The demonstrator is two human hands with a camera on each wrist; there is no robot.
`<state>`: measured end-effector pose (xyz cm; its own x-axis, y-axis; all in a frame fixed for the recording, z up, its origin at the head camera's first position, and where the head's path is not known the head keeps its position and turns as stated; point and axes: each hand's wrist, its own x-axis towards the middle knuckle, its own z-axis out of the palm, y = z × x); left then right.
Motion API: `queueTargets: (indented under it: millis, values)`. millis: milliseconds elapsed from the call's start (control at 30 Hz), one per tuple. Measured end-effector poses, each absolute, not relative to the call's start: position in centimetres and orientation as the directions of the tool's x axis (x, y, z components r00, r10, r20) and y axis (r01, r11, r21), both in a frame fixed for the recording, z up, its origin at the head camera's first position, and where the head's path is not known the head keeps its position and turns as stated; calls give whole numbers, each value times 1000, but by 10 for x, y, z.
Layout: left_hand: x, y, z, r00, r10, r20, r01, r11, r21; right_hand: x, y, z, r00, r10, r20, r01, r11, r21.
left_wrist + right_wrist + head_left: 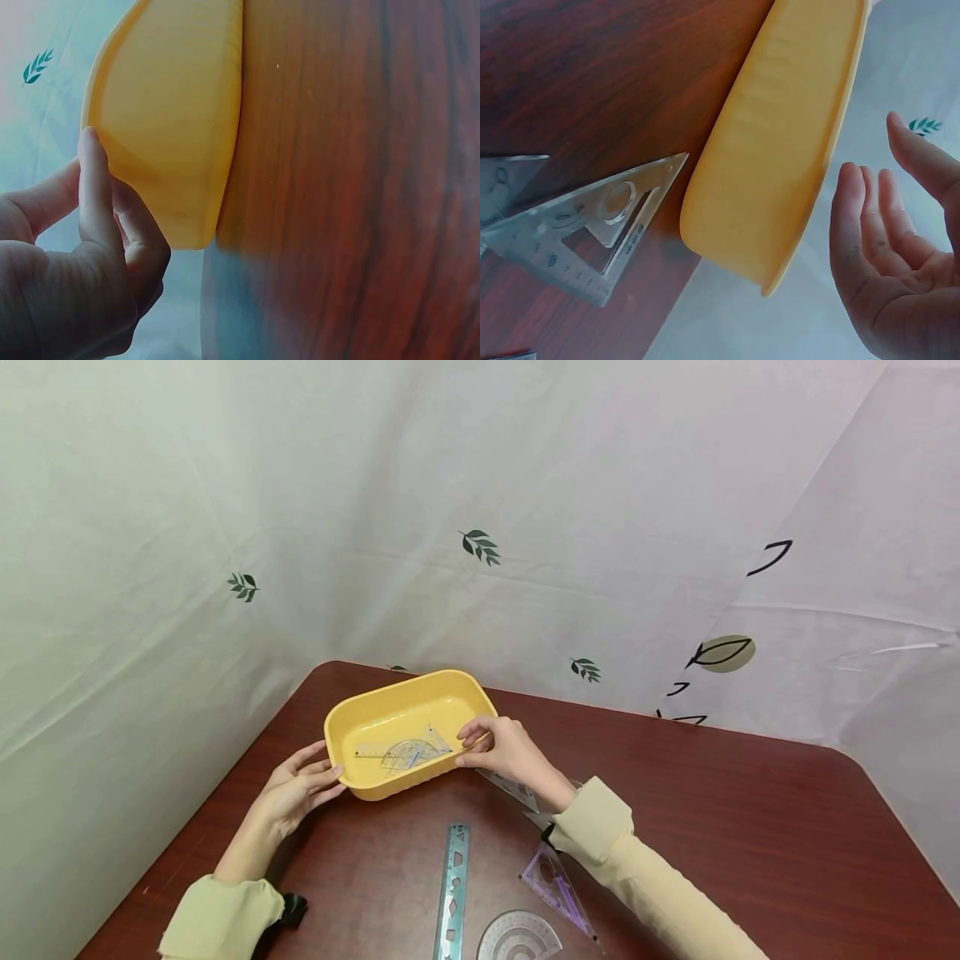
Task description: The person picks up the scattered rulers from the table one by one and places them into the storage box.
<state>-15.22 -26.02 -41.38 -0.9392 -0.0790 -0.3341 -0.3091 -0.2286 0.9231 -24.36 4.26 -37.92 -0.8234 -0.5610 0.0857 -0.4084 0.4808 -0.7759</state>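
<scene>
A yellow plastic basin (pixel 405 782) stands at the back left of the table. My left hand (pixel 296 789) pinches its rim at the left front corner, thumb on the edge and fingers against the outer wall. Inside the basin lie a clear protractor (pixel 408 754) and thin, clear, ruler-like pieces (pixel 371 751), partly overlapping. Over the right part of the front rim is my right hand (pixel 501 750), its fingers loosely bent. In the right wrist view that hand (pixel 900 277) has thumb and fingers apart with nothing between them, beside the basin's wall (pixel 772 142).
Nearer on the dark red wooden table (pixel 712 827) are a blue metal ruler (pixel 453 881), a clear protractor (pixel 513 935) and a purple-marked set square (pixel 553 887). A clear set square (pixel 525 236) lies beside the basin. Pale cloth walls (pixel 480 610) border the table.
</scene>
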Motion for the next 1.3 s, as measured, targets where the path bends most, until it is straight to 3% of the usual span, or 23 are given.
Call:
queueTargets:
  millis: [533, 900, 1300]
  values:
    - [-150, -262, -413, -941, -76, -329, -305, -232, 924, -213, 47, -390, -772, -632, -64, -380, 541, -750]
    - [-152, -262, -414, -940, -69, -333, -311, -221, 924, -199, 50, -395, -745, -662, -81, -406, 546, -733]
    - [-152, -260, -412, -942, -68, -329, -307, -225, 925, -187, 44, -408, -695, -693, -189, -477, 642, -601]
